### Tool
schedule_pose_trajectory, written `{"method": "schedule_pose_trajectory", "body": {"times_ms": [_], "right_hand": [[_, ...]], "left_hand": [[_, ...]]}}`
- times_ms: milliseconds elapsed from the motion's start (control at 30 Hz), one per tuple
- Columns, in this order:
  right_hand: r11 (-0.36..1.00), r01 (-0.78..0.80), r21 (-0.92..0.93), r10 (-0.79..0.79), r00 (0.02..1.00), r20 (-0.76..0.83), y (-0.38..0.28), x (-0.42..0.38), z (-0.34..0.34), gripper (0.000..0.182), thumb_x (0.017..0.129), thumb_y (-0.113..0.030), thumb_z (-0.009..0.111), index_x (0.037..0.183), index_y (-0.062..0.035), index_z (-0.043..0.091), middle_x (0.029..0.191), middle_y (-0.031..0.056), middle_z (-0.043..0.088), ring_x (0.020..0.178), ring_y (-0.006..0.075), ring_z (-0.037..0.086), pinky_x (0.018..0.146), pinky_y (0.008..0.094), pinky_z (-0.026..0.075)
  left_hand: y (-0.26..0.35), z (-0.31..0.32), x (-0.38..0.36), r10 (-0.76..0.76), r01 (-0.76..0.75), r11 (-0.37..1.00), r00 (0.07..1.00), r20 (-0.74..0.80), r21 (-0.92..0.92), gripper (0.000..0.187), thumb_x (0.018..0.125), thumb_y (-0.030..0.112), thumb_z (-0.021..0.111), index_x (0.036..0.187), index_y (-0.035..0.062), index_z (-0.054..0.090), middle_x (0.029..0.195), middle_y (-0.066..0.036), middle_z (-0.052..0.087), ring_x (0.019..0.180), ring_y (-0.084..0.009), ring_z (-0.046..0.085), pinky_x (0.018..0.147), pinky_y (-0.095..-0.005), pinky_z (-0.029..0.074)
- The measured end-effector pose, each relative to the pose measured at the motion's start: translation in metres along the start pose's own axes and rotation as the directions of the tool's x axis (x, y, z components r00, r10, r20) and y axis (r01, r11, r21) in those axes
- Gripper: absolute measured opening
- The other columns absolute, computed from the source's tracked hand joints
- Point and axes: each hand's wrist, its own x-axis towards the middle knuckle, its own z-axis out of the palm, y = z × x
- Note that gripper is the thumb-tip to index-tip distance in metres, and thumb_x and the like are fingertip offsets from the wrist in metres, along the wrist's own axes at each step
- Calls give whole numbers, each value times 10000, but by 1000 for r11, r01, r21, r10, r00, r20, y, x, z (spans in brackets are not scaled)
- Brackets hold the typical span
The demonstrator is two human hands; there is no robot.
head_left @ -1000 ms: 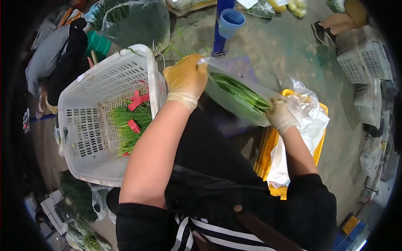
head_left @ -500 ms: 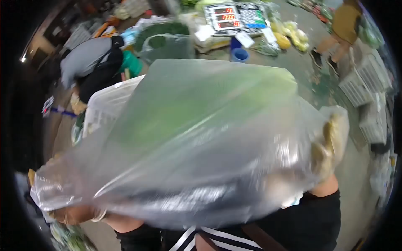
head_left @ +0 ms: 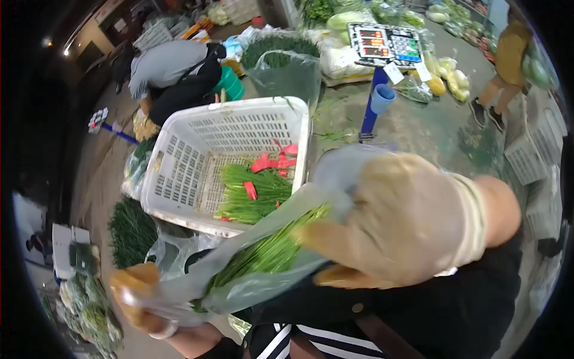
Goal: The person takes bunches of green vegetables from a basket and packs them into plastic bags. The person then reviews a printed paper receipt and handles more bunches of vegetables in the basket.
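A clear plastic bag (head_left: 230,302) stretches slantwise in front of my body, with long green chives (head_left: 263,254) lying inside it. My left hand (head_left: 140,296), in a tan work glove, is closed on the bag's lower left end. At the upper right end, my right hand (head_left: 394,221), also gloved, grips the bag; its fingertips are partly hidden and slightly blurred. Just beyond the bag stands a white plastic crate (head_left: 156,179). More chives (head_left: 242,191) lie in the crate, with red bands (head_left: 275,161) on and beside them.
Behind the crate are a bag of dark greens (head_left: 281,69) and a scale (head_left: 385,45) on a blue post. A person (head_left: 173,75) bends down at the far left; another person (head_left: 508,57) stands at the right near stacked crates (head_left: 529,149). Bagged vegetables (head_left: 89,305) lie lower left.
The bag, spread wide and hiding most of the view before, is now lower and drawn narrow, with the chives showing in it. My right hand has come inward and the crate's inside is visible.
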Motion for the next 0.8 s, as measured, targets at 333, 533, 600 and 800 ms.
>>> {"method": "schedule_pose_trajectory", "body": {"times_ms": [333,533,600,800], "right_hand": [[150,-28,988,96,995,13,-6,98,92,311,855,-202,680,1081,-4,600,657,10,543,605,79,489,562,260,404],[479,112,871,340,891,-301,4,104,90,351,790,-211,686,1061,-25,564,660,28,540,623,158,547,576,315,432],[343,181,922,164,955,-248,4,107,105,372,755,-221,698,1033,-23,548,693,81,569,662,229,563,615,343,451],[307,167,937,366,888,-278,8,111,107,162,875,-175,606,856,-15,596,703,116,597,649,221,579,623,353,462]], "left_hand": [[-6,56,14,-205,168,977,911,359,132,594,668,257,774,1128,-32,533,1089,-101,566,808,-123,500,748,-257,402],[-17,77,13,-200,200,979,903,380,42,830,688,404,797,1303,-29,448,1229,-114,525,1092,-188,510,971,-327,380],[-9,81,20,-156,64,974,886,437,219,774,696,428,777,1249,-34,493,1253,-131,517,1090,-204,513,977,-349,380],[-42,49,37,-483,622,742,237,843,250,1080,559,331,883,1404,-51,331,1362,-153,457,1243,-259,456,1053,-361,337]]}}
